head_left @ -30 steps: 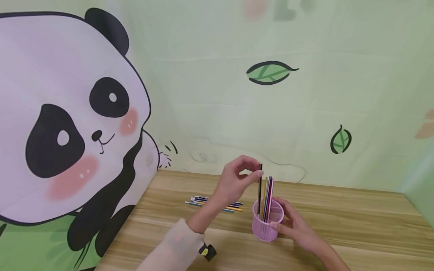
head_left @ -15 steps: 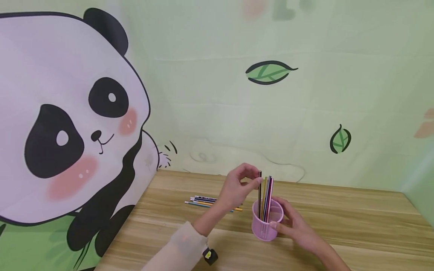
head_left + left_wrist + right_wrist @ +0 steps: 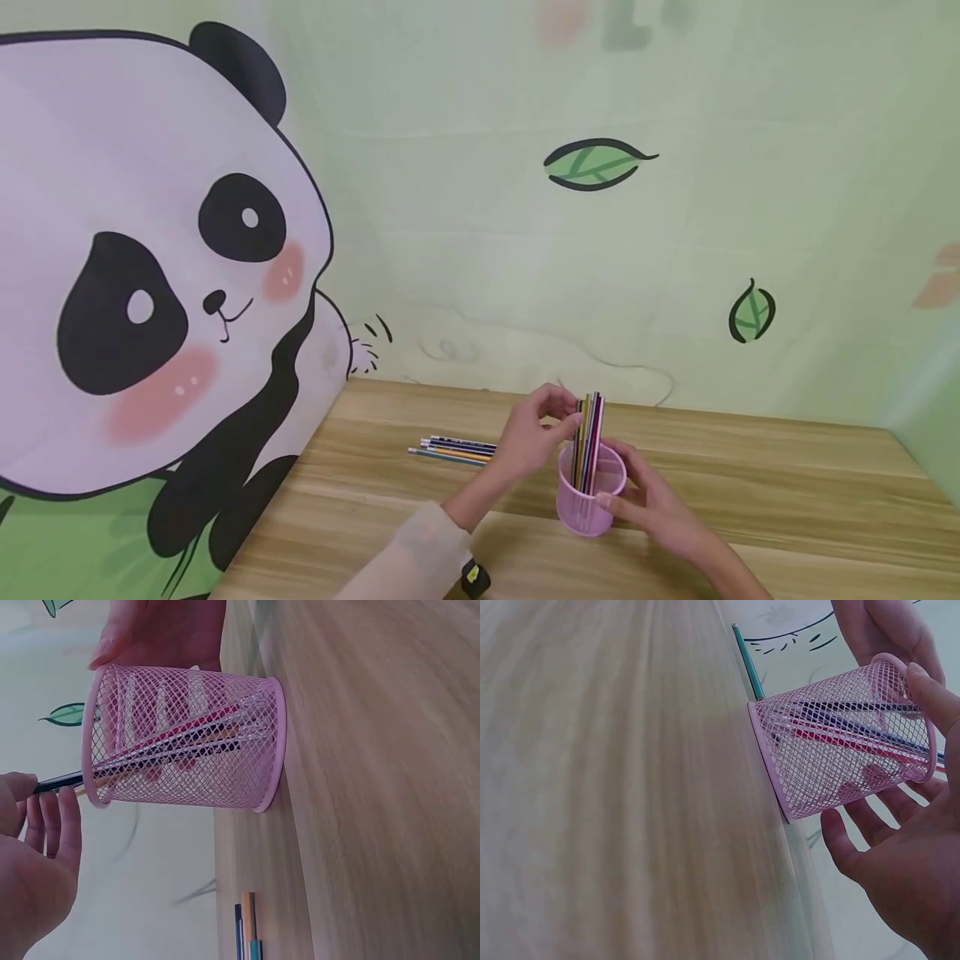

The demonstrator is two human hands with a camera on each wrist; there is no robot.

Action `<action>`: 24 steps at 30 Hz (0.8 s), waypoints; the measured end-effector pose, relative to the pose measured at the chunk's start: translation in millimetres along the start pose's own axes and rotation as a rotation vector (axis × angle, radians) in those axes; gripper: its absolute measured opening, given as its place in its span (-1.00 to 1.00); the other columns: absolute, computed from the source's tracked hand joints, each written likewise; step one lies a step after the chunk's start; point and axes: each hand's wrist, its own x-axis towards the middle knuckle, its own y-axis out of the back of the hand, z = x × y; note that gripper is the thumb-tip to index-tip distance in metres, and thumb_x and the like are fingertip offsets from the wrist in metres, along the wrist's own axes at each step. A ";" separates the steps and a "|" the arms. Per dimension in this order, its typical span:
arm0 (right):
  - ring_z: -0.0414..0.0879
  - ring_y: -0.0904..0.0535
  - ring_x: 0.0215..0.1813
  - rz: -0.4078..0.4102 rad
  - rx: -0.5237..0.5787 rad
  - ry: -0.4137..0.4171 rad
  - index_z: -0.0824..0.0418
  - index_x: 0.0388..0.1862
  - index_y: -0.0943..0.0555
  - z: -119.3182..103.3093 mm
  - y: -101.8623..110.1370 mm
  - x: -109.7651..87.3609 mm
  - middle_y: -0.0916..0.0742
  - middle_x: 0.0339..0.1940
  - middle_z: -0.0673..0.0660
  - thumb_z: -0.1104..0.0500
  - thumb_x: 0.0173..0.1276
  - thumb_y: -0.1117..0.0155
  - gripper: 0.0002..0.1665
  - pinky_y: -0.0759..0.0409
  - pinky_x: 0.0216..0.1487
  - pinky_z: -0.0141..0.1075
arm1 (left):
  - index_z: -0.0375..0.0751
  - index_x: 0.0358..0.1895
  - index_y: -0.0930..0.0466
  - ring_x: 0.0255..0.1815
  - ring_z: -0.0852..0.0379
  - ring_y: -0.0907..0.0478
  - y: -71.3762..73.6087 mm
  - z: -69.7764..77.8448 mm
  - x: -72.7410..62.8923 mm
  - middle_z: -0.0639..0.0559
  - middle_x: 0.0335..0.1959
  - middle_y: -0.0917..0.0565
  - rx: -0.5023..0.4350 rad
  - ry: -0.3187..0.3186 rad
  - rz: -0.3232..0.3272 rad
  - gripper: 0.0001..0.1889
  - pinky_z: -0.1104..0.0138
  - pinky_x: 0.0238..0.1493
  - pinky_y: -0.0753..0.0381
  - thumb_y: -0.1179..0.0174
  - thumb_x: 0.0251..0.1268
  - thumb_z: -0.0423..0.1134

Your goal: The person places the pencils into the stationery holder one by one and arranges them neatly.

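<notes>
A pink mesh pen cup (image 3: 588, 504) stands on the wooden table (image 3: 750, 500) with several coloured pencils (image 3: 591, 433) upright in it. My right hand (image 3: 628, 490) wraps the cup from the right, with the thumb (image 3: 932, 696) at the rim and the fingers (image 3: 855, 825) along the mesh. My left hand (image 3: 564, 414) is just left of the pencil tops and pinches the upper end of a dark pencil (image 3: 60, 781) that stands inside the cup (image 3: 187, 739). My left fingertips (image 3: 22, 787) touch that pencil's end.
Several loose pencils (image 3: 453, 450) lie flat on the table left of the cup, behind my left forearm; they also show as pencils (image 3: 247, 930) in the left wrist view. A panda mural wall (image 3: 150, 275) borders the table on the left and a green wall (image 3: 600, 250) stands behind it.
My left hand has come down with the dark pencil, which now stands level with the others in the cup. My right hand and the cup have stayed put.
</notes>
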 end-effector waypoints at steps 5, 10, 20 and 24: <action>0.49 -0.49 0.38 0.006 0.009 -0.015 0.22 0.66 -0.18 1.1 0.2 -0.3 -0.40 0.54 0.50 0.32 0.52 -0.33 -0.16 -0.64 0.23 -0.23 | -0.16 0.03 -0.65 -0.13 0.22 -0.66 -3.7 -5.5 2.6 0.07 -0.12 -0.71 0.037 0.024 -0.012 -0.80 0.35 -0.09 -0.73 -0.39 0.44 -0.32; 0.49 -0.47 0.40 0.002 0.006 -0.037 0.18 0.67 -0.18 3.3 0.7 -0.4 -0.39 0.56 0.48 0.30 0.52 -0.35 -0.15 -0.63 0.24 -0.23 | -0.15 0.03 -0.66 -0.13 0.22 -0.66 -4.2 -9.3 0.3 0.10 -0.13 -0.72 0.074 0.048 -0.011 -0.80 0.36 -0.08 -0.73 -0.40 0.43 -0.30; 0.46 -0.44 0.44 0.005 -0.012 -0.003 0.18 0.67 -0.19 8.4 0.9 -0.2 -0.44 0.54 0.43 0.28 0.52 -0.36 -0.14 -0.61 0.30 -0.20 | -0.20 0.04 -0.69 -0.10 0.15 -0.66 15.2 -24.8 -12.8 0.12 -0.15 -0.71 0.255 0.095 -0.025 -0.78 0.33 -0.04 -0.71 -0.37 0.48 -0.19; 0.51 -0.46 0.41 0.005 -0.001 -0.015 0.16 0.68 -0.18 8.6 1.6 -0.9 -0.40 0.55 0.47 0.29 0.51 -0.36 -0.13 -0.63 0.24 -0.24 | -0.21 0.02 -0.69 -0.13 0.16 -0.67 26.0 -27.0 -18.4 0.10 -0.16 -0.70 0.301 0.074 -0.071 -0.83 0.35 -0.04 -0.71 -0.36 0.48 -0.27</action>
